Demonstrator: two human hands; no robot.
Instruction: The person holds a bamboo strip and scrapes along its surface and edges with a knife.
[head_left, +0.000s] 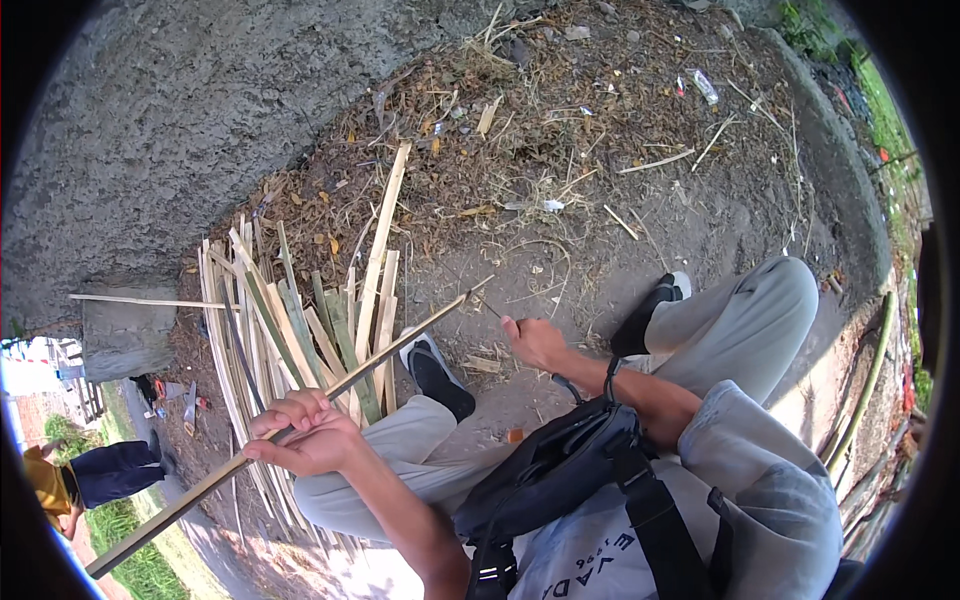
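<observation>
My left hand [308,436] is closed around a long bamboo strip [390,350], palm turned up. The strip runs slantwise from the lower left, and its far end is close to my right hand. My right hand [536,344] is closed on a thin dark blade-like tool [488,306], seen nearly edge-on. This tool meets or crosses the strip near its tip; whether they touch I cannot tell. Beyond my left hand lies a pile of split bamboo strips [384,262], pale and greenish, partly hidden by my hand and leg.
A rough grey concrete wall [200,120] rises at the upper left. Dry leaves and chips litter the ground, with a clear plastic bottle [705,87] farther off. A low concrete edge [835,150] borders the right. Another person [105,470] stands at the far left. A black bag [560,465] hangs at my front.
</observation>
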